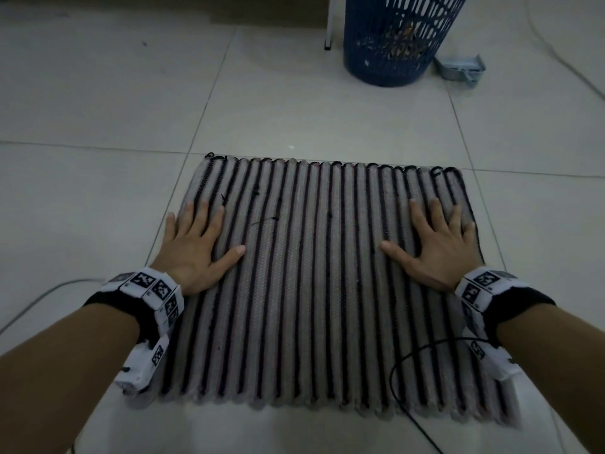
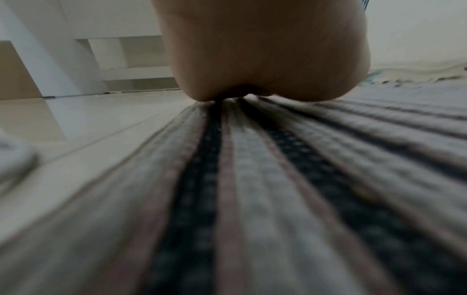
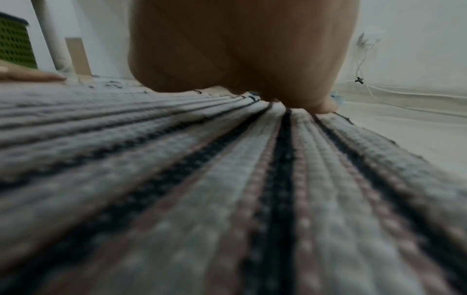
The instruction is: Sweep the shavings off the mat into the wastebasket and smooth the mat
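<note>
A grey mat point(image 1: 311, 290) with black stripes lies flat on the tiled floor. My left hand point(image 1: 196, 244) presses palm-down on its left edge, fingers spread and straight. My right hand point(image 1: 438, 244) lies flat the same way near the right edge. A few loose dark threads point(image 1: 262, 221) sit on the mat between the hands. The blue wastebasket point(image 1: 396, 37) stands beyond the mat at the upper right, with light scraps inside. In the wrist views only the heel of each hand, left hand point(image 2: 265, 49) and right hand point(image 3: 240, 46), shows above the mat's weave, mat point(image 2: 252, 199) and mat point(image 3: 227, 199).
A small metal dustpan point(image 1: 461, 68) lies on the floor right of the basket. A white post point(image 1: 329, 21) stands left of it. A black cable point(image 1: 412, 381) loops over the mat's near right corner. White cords point(image 3: 379, 89) trail along the wall.
</note>
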`<state>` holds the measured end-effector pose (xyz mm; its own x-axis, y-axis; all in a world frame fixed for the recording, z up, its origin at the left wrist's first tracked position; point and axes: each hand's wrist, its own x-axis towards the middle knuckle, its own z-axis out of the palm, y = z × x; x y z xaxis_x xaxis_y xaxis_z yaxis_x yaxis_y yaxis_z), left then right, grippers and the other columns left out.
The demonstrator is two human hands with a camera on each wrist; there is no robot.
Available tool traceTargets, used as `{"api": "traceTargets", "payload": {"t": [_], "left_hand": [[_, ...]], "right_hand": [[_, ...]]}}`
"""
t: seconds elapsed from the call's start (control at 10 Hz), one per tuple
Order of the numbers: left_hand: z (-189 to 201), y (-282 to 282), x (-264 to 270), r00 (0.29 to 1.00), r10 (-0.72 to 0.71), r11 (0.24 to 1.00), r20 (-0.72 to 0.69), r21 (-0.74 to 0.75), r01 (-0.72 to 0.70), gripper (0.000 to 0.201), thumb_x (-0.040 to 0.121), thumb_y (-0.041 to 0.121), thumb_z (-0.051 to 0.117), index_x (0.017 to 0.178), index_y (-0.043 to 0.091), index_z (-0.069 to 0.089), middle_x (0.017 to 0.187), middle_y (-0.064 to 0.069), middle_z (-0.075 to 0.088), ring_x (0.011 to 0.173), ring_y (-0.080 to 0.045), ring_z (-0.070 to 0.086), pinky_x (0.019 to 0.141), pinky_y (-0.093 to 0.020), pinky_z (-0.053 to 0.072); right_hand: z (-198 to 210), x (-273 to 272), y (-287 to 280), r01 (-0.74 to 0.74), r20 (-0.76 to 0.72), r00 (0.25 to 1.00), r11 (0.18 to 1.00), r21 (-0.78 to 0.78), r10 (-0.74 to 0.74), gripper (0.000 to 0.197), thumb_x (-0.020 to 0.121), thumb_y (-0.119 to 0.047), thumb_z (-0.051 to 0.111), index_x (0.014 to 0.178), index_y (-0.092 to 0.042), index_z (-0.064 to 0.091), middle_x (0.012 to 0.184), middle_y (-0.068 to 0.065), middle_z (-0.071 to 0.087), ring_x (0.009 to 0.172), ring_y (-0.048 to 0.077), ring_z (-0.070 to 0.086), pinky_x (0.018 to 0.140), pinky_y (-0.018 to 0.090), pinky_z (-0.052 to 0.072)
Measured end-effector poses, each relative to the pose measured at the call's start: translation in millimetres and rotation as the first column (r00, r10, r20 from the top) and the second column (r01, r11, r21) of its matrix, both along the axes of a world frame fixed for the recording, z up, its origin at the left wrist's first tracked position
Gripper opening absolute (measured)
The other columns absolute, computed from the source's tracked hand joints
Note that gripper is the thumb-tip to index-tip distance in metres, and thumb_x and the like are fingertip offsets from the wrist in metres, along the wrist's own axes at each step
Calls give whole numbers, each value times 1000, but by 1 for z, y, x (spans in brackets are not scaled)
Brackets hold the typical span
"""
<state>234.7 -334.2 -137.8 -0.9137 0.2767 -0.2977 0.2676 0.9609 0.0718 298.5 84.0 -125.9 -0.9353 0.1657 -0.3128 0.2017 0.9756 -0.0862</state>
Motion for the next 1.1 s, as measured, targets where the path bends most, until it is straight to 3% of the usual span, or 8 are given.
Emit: {"api": "traceTargets", "payload": {"t": [0.2, 0.3, 0.7, 1.0, 1.1], "left_hand": [[0, -16, 71, 971, -228, 973, -76, -41, 225, 87, 84, 77, 7, 151, 23, -10, 159, -5, -18, 144, -19, -25, 118, -50, -6], [-4, -23, 90, 975, -207, 978, -82, -41, 204, 86, 87, 74, 10, 152, 21, -6, 160, -6, -13, 146, -21, -20, 118, -50, -4], [-4, -25, 90, 983, -174, 985, -65, -16, 174, 87, 84, 76, 9, 151, 23, -9, 159, -2, -17, 144, -17, -24, 119, -48, -6], [0, -26, 90, 987, -163, 986, -9, -25, 163, 90, 80, 80, 3, 150, 26, -14, 158, -1, -21, 142, -16, -28, 118, -47, -9], [5, -19, 90, 990, -144, 990, 15, 6, 144, 92, 79, 81, 3, 150, 25, -15, 157, -2, -23, 141, -16, -30, 118, -49, -11]], "right_hand": [[6, 92, -14, -163, -53, 985, 986, -22, 161, 99, 78, -92, 0, 158, -35, -14, 168, 9, -7, 154, 38, -9, 124, 53, -4], [-1, 125, -4, -178, 7, 984, 984, 5, 178, 100, 78, -93, -1, 158, -35, -13, 168, 12, -4, 153, 40, -8, 125, 54, -2], [1, 125, -5, -158, 100, 983, 986, 57, 152, 107, 67, -95, -14, 157, -37, -18, 167, 9, -16, 152, 43, -13, 124, 54, -4], [1, 125, -4, -152, 130, 981, 987, 61, 143, 106, 67, -95, -14, 156, -38, -19, 167, 8, -17, 152, 43, -13, 125, 54, -3], [7, 125, -8, -96, 119, 988, 995, -17, 97, 107, 68, -95, -10, 157, -36, -16, 168, 6, -14, 153, 39, -11, 125, 54, 0]]}}
